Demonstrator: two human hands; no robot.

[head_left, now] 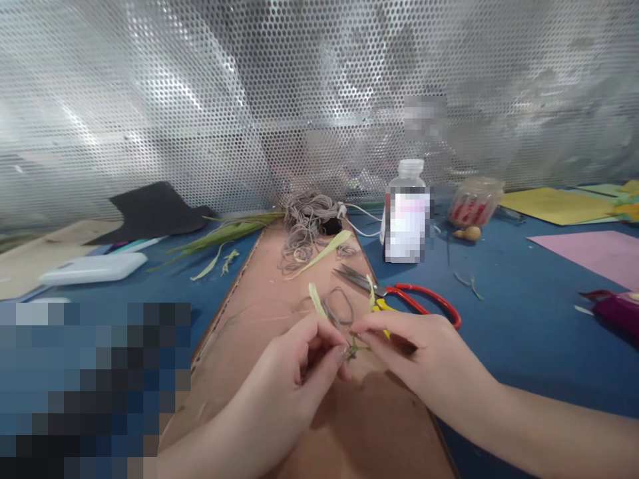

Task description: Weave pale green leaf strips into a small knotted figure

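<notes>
My left hand [304, 376] is closed in a pinch around a small green knotted plant piece [352, 350], with a pale green strip [316, 299] rising behind its fingers. Close to its right, my right hand [414, 339] pinches at the same spot; what lies between its fingertips is too small to make out. A loop of grey cord [341, 307] lies just beyond the fingertips. Red-handled scissors [424, 299] rest open-bladed past my right hand, beside a yellow-handled tool [383, 308] partly hidden by that hand. All this is over a brown board [249, 319].
Tangled grey cord [309, 216] and a pale leaf strip [324, 251] lie at the board's far end. A bottle [407, 219] and a jar [476, 201] stand behind right. Green leaves [229, 229], a white case [94, 267] and black sheet [154, 211] lie left; coloured paper [554, 205] lies right.
</notes>
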